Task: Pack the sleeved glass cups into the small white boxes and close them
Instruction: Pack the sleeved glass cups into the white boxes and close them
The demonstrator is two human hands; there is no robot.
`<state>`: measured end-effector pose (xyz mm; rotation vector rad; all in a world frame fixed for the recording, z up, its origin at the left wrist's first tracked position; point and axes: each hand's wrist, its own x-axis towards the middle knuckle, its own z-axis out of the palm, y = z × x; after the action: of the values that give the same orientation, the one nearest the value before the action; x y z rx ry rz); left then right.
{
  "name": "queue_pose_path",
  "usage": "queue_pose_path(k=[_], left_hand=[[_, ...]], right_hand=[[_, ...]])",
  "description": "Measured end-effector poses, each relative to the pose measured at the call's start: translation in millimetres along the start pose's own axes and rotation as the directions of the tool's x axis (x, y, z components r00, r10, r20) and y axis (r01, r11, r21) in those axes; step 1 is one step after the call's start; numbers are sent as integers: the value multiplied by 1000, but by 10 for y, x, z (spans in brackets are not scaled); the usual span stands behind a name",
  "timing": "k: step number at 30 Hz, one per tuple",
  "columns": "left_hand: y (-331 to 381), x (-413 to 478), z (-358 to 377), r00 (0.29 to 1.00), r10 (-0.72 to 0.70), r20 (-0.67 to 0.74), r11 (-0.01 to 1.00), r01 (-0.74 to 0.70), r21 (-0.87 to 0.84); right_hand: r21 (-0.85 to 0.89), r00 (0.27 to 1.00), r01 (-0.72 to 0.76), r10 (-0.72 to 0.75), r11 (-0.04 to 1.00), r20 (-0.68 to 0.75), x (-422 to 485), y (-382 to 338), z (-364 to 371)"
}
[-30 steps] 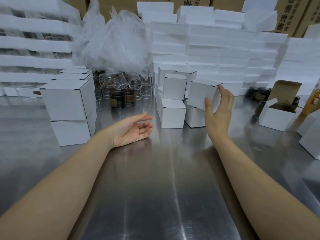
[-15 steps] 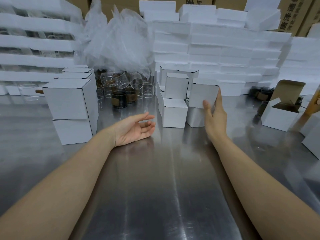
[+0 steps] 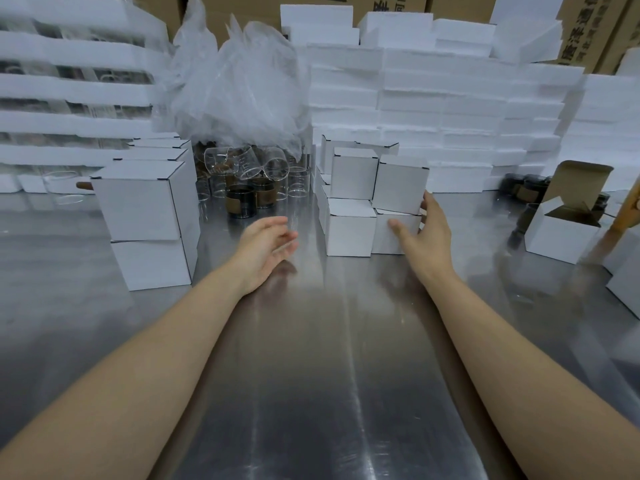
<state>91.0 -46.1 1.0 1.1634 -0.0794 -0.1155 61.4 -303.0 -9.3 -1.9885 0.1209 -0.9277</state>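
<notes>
A closed white box (image 3: 400,183) sits slightly askew on top of the middle stack (image 3: 349,230). The right hand (image 3: 424,230) rests against the stack's right side, fingers spread and loose. Left of the stack, the left hand (image 3: 266,242) hovers over the surface (image 3: 311,375) with relaxed fingers, and sleeved cups (image 3: 241,202) stand farther back.

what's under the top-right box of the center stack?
Another closed white box, standing on the metal table. The right hand covers its right part; contents not visible.

Packing workshop, steel table (image 3: 311,393), stacked foam slabs (image 3: 433,109), cardboard cartons (image 3: 588,32)
</notes>
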Motion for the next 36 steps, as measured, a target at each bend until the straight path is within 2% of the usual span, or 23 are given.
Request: queue_pose_path(k=[1,2,3,4,5,6,8,9,10,11,13,15,17,19,21,26,32,36], left_hand=[[-21,12,3,988,126,-92,969,-102,227],[-34,17,-10,948,291,-129,827,-182,531],[-44,16,-41,901,428,-71,581,-215,785],[-53,13,-72,873,487,27,332,-214,919],[-67,10,-105,869,484,101,148,-195,970],[-75,7,-129,883,452,129,31,-160,987],[-59,10,-143,907,412,87,-74,-61,995],[-48,27,-140,912,407,56,-114,-10,993],[-44,53,-127,916,399,35,-167,35,985],[-44,93,-109,920,392,24,-225,71,972],[-59,174,-51,925,376,49,-346,92,934],[-88,274,0,929,350,116,-437,53,898],[-91,375,21,930,338,147,-480,36,876],[-58,469,-2,920,362,153,-486,46,873],[-17,556,-51,900,407,155,-429,38,903],[42,852,-249,845,529,77,-238,60,969],[23,1068,-317,852,518,74,-216,47,975],[34,948,-271,815,566,124,-208,-4,978]], right_hand=[[-9,1000,-10,10,1000,-3,-2,1,2],[-16,1000,-16,16,1000,-4,-8,-1,3],[-19,1000,-17,17,1000,-7,-25,-14,7],[-38,1000,-3,2,999,-26,-53,-39,9],[-77,996,36,-42,996,-74,-85,-81,12],[-126,982,100,-119,987,-149,-112,-144,18],[-161,905,257,-296,953,-306,-181,-325,56],[-142,881,318,-347,937,-320,-226,-423,96],[-109,886,363,-379,926,-267,-291,-525,153],[-73,912,375,-381,924,-150,-378,-619,233],[-86,935,323,-304,943,182,-562,-752,448],[-243,861,346,-203,906,467,-693,-802,640],[-322,800,418,-177,850,574,-709,-792,709],[-238,786,369,-165,898,596,-661,-754,664],[-180,774,357,-182,917,607,-640,-714,630],[-238,749,463,-233,854,621,-662,-685,686],[-210,733,490,-268,846,625,-614,-628,742],[-221,746,480,-262,849,613,-610,-645,750]])
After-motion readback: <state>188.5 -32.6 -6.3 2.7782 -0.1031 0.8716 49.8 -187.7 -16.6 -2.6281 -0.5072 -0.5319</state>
